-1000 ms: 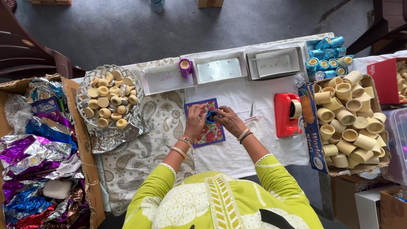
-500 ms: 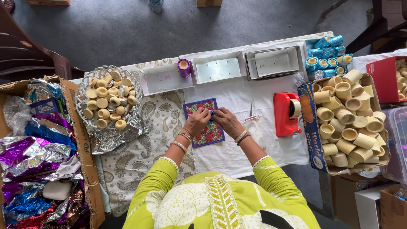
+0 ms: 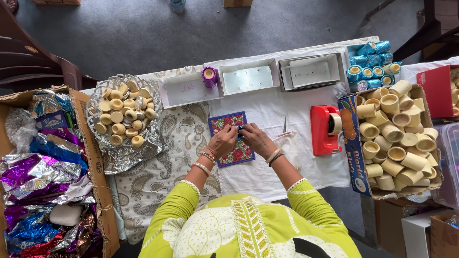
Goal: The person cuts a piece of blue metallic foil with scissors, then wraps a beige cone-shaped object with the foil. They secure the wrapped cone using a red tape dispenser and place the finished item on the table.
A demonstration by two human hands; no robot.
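My left hand [image 3: 223, 142] and my right hand [image 3: 256, 139] meet over a small square mat [image 3: 228, 123] with a red flower pattern and blue border. Between the fingertips of both hands sits a small blue foil-covered piece [image 3: 240, 130], pinched from both sides. Most of that piece is hidden by my fingers. Both wrists carry bangles, and my sleeves are yellow-green.
A silver basket [image 3: 95, 106] of cream cups stands left. A carton of crumpled coloured foil [image 3: 38, 167] sits far left. White trays [image 3: 248, 79], a purple-wrapped cup [image 3: 209, 76], a red tape dispenser [image 3: 321, 129], scissors [image 3: 284, 125], blue-wrapped cups [image 3: 370, 62] and a box of cream cups [image 3: 397, 138] lie ahead and right.
My hands stay over the mat. The fingers have shifted slightly around the blue piece, the left hand closing in a little toward the right.
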